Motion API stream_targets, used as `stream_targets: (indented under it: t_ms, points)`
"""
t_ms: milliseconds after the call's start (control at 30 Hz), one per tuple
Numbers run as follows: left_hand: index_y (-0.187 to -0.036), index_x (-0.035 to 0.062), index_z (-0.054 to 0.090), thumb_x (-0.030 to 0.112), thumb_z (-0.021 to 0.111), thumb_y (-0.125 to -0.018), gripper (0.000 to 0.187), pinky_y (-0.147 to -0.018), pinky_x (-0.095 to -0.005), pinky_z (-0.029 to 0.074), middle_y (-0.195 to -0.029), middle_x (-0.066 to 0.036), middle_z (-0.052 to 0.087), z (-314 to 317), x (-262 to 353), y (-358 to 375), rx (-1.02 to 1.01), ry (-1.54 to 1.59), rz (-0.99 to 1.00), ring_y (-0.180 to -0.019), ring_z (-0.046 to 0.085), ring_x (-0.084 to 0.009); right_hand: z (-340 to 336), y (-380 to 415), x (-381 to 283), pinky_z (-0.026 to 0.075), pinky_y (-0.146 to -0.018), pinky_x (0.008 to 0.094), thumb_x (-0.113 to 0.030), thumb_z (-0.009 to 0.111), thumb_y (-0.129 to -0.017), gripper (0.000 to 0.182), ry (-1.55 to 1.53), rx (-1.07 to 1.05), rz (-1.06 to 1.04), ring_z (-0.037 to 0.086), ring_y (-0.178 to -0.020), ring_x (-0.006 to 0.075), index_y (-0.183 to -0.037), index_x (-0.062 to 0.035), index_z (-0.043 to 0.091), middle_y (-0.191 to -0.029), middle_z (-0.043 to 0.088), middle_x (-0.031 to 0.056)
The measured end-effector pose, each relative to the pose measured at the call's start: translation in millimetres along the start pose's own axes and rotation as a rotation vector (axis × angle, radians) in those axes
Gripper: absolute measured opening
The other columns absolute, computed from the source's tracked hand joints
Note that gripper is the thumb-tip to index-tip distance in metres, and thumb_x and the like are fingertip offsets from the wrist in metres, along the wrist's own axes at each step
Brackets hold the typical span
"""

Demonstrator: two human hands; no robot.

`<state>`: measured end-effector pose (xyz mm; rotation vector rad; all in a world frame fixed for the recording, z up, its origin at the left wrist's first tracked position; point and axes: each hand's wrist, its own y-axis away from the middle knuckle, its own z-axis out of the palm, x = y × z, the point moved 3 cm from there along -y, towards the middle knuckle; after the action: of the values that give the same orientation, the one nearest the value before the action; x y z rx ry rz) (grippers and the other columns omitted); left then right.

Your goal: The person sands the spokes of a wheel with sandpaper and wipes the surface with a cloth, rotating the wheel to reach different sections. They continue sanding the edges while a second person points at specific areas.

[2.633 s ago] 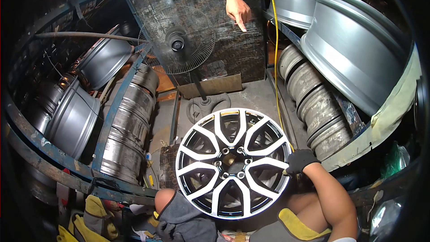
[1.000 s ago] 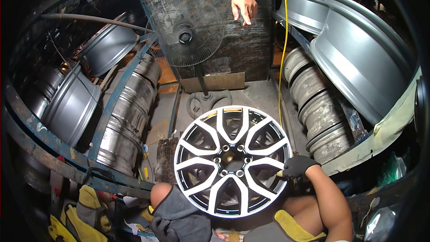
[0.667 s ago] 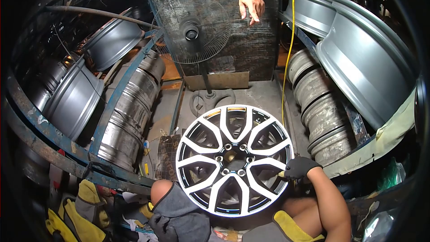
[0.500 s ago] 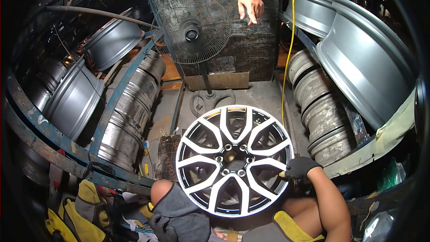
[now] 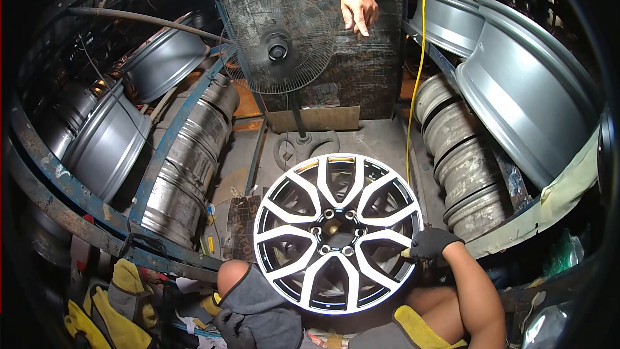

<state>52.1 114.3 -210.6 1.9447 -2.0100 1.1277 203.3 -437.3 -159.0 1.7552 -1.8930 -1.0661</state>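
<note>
A multi-spoke alloy wheel (image 5: 303, 215), black with bright machined spoke faces, lies face up in front of my lap. My right hand (image 5: 434, 244), in a black glove, is at the wheel's right edge with its fingers curled. A small pale tip pokes out from the fingers over a spoke; what it belongs to is hidden. Low on the left, beside my bare knee, a dark grey glove-like shape (image 5: 234, 329) rests against grey cloth. It may be my left hand, but its fingers do not show clearly.
Another person's hand (image 5: 359, 8) with a wristwatch hangs at the top. A pedestal fan (image 5: 279, 52) stands beyond the wheel. Silver rims (image 5: 529, 84) and stacked barrels (image 5: 462, 148) line both sides on blue frames. A yellow cable (image 5: 417, 77) runs down to the wheel.
The other person's hand has shifted very slightly left. My right hand and the wheel stay practically in place.
</note>
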Motion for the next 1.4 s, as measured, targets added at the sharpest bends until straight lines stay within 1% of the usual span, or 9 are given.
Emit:
stream_targets:
  t_ms: [200, 300, 433, 533, 567, 800, 933, 1267, 1400]
  points:
    - [-0.122, 0.0065, 0.059, 0.011, 0.057, -0.089, 0.033, -0.108, -0.0496, 0.039, -0.137, -0.021, 0.046, -2.7, 2.9, -1.3, -0.049, -0.041, 0.075, -0.130, 0.045, -0.0407, -2.5, 4.8, 1.0, 0.055, -0.089, 0.0453, -0.065, 0.065, -0.084, 0.056, 0.056, 0.098, 0.013, 0.072, -0.098, 0.0364, -0.104, -0.0154, 0.080, -0.104, 0.075, 0.0174]
    - [-0.123, 0.0074, 0.058, 0.007, 0.057, -0.085, 0.038, -0.106, -0.0485, 0.042, -0.137, -0.021, 0.046, -6.4, 11.9, -4.7, -0.070, -0.125, 0.099, -0.129, 0.046, -0.0405, 0.1, -1.9, 11.9, 0.055, -0.091, 0.0464, -0.064, 0.069, -0.080, 0.058, 0.212, 0.163, 0.034, 0.072, -0.101, 0.0361, -0.108, -0.0146, 0.079, -0.112, 0.074, 0.0178]
    - [-0.119, 0.0058, 0.058, 0.006, 0.057, -0.085, 0.034, -0.108, -0.0486, 0.038, -0.135, -0.020, 0.047, -1.0, 4.3, -2.5, -0.026, -0.022, 0.114, -0.127, 0.046, -0.0395, -4.0, 2.8, 14.4, 0.056, -0.090, 0.0474, -0.065, 0.073, -0.074, 0.064, 0.302, 0.254, 0.194, 0.073, -0.102, 0.0339, -0.110, -0.0119, 0.078, -0.110, 0.075, 0.0170]
    - [-0.114, 0.0069, 0.056, 0.022, 0.059, -0.085, 0.033, -0.110, -0.0485, 0.034, -0.130, -0.020, 0.048, -0.7, -1.8, 0.6, -0.002, -0.005, 0.044, -0.124, 0.048, -0.0381, -1.4, -1.7, 17.5, 0.057, -0.088, 0.0468, -0.066, 0.074, -0.073, 0.065, 0.311, 0.264, 0.189, 0.073, -0.101, 0.0343, -0.108, -0.0116, 0.078, -0.109, 0.075, 0.0167]
    - [-0.114, 0.0074, 0.056, 0.013, 0.057, -0.079, 0.035, -0.109, -0.0472, 0.036, -0.131, -0.020, 0.048, -1.1, 2.4, -0.3, 0.008, 0.024, 0.022, -0.124, 0.047, -0.0385, -0.7, -4.0, 18.9, 0.057, -0.088, 0.0469, -0.066, 0.075, -0.072, 0.066, 0.299, 0.266, 0.181, 0.073, -0.100, 0.0348, -0.108, -0.0104, 0.076, -0.107, 0.075, 0.0168]
    - [-0.111, 0.0068, 0.058, 0.013, 0.060, -0.079, 0.033, -0.109, -0.0491, 0.034, -0.127, -0.020, 0.049, -2.2, 4.1, -2.2, -0.001, 0.039, 0.020, -0.121, 0.047, -0.0378, 4.4, -8.2, 16.6, 0.057, -0.088, 0.0475, -0.059, 0.080, -0.071, 0.066, 0.288, 0.263, 0.161, 0.072, -0.100, 0.0364, -0.113, -0.0086, 0.072, -0.108, 0.074, 0.0185]
    - [-0.112, 0.0070, 0.057, 0.013, 0.058, -0.081, 0.032, -0.109, -0.0497, 0.034, -0.128, -0.020, 0.048, -2.6, 2.0, -2.2, -0.019, 0.040, 0.018, -0.122, 0.047, -0.0384, 6.1, -8.4, 17.7, 0.057, -0.088, 0.0483, -0.066, 0.080, -0.067, 0.074, 0.297, 0.292, 0.128, 0.072, -0.099, 0.0378, -0.114, -0.0101, 0.071, -0.107, 0.074, 0.0195]
    - [-0.124, 0.0043, 0.059, 0.000, 0.050, -0.081, 0.044, -0.117, -0.0432, 0.030, -0.146, -0.016, 0.045, -2.2, -15.5, 9.1, -0.017, 0.085, -0.041, -0.138, 0.042, -0.0321, 0.6, -7.4, 17.4, 0.055, -0.088, 0.0482, -0.053, 0.082, -0.069, 0.060, 0.199, 0.250, 0.125, 0.071, -0.099, 0.0377, -0.113, -0.0142, 0.072, -0.105, 0.074, 0.0175]
    - [-0.121, 0.0059, 0.058, -0.003, 0.047, -0.076, 0.048, -0.119, -0.0484, 0.028, -0.145, -0.017, 0.044, -3.5, -12.5, 6.3, -0.020, 0.003, -0.028, -0.140, 0.040, -0.0362, -0.4, -5.2, 16.6, 0.055, -0.089, 0.0473, -0.054, 0.081, -0.069, 0.063, 0.214, 0.252, 0.113, 0.070, -0.104, 0.0372, -0.116, -0.0130, 0.071, -0.109, 0.073, 0.0183]
